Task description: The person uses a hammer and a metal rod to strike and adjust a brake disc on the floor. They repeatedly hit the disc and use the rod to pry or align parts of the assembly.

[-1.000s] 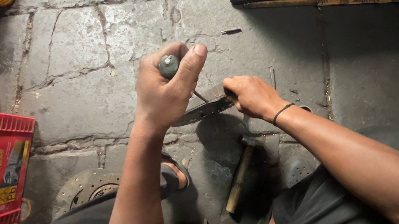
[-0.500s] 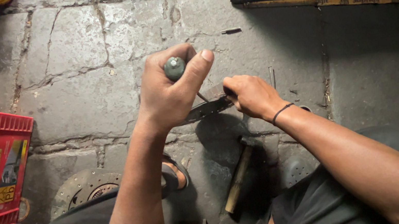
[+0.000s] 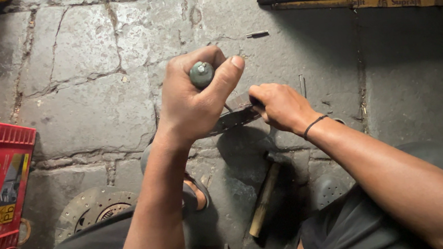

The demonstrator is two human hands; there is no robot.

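While the left hand (image 3: 189, 103) fists a green-handled screwdriver (image 3: 202, 74) upright, the right hand (image 3: 280, 107) pinches a dark metal strip (image 3: 235, 118) against the stone floor (image 3: 85, 103); work looks midway, a hammer (image 3: 264, 199) lying unused near the knees.

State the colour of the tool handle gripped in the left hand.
Dull grey-green, its rounded end showing above the left hand; seen best in the head view.

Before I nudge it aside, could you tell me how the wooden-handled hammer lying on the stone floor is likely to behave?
The wooden-handled hammer looks stiff and probably head-heavy, since its dark head seems to be metal. Pushed at the handle, it would likely pivot rather than roll. The uneven grey stone floor may snag it.
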